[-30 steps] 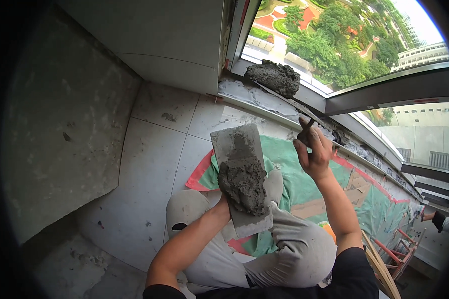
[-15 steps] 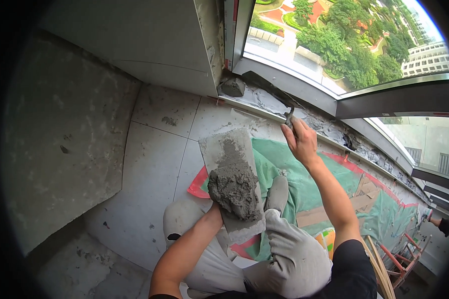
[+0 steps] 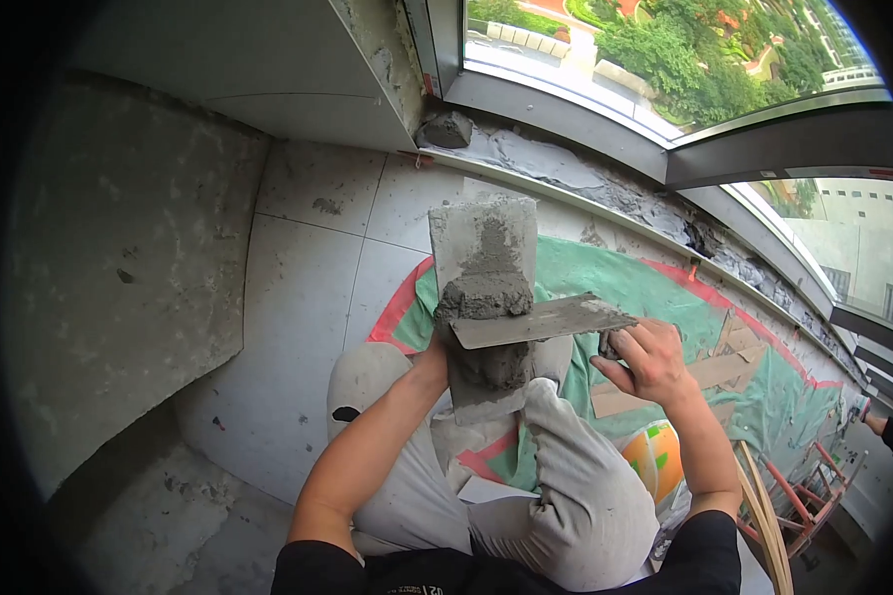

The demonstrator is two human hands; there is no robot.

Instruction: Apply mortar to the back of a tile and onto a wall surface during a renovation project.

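Observation:
My left hand (image 3: 430, 367) holds up a grey rectangular mortar board (image 3: 453, 238) from below, its fingers hidden beneath it. Wet grey mortar (image 3: 481, 295) is heaped across the board's middle. In my right hand (image 3: 653, 361) is a plastering trowel (image 3: 546, 321), fingers wrapped round its handle. The long flat blade lies across the heap, pointing left, with mortar showing on both sides of it. Beyond the board runs a window ledge (image 3: 551, 171) spread with rough grey mortar, with a lump of mortar (image 3: 446, 130) at its left end.
Green sheeting with red edges (image 3: 605, 263) covers floor beside my knees, with cardboard pieces (image 3: 724, 367) on it. An orange-and-white rounded container (image 3: 655, 458), wooden strips (image 3: 759, 496) and a red metal frame (image 3: 809, 501) stand right. Another person's arm (image 3: 878, 424) shows at far right. A concrete block (image 3: 139, 268) is left.
My right hand has brought the trowel back from the window ledge, down onto the mortar heap. The board has shifted slightly right and up in the view.

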